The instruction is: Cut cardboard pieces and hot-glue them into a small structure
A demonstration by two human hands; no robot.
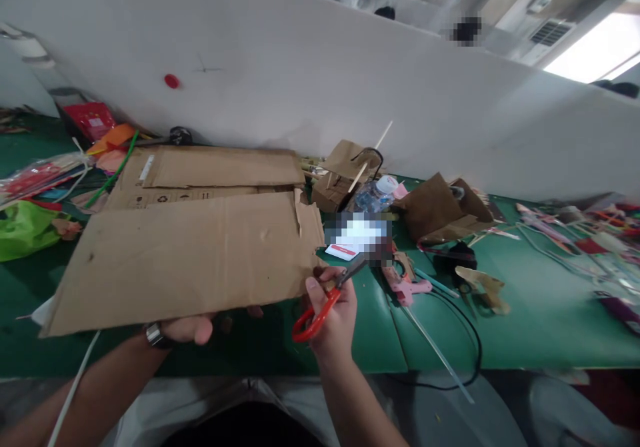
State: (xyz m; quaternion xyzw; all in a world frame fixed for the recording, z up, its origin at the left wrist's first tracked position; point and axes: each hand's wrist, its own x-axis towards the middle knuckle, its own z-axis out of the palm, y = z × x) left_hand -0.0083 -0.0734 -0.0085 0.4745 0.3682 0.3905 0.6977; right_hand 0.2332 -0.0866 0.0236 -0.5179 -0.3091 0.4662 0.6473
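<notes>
A large flat piece of brown cardboard [195,260] is held above the green table, tilted toward me. My left hand [187,329] grips its lower edge from below, with the thumb showing and most fingers hidden under the sheet. At the right edge, my right hand [340,324] is closed around scissors with red handles [326,306]. The dark blades point up and right, away from the sheet. My right thumb and fingers also touch the cardboard's torn lower right corner.
Behind lies more cardboard [225,167]. Right of the sheet are a lit phone [344,250], a plastic bottle [373,197], an open cardboard box [435,210] and a pink glue gun [407,290] with a black cable. A white partition [260,67] closes the table's back.
</notes>
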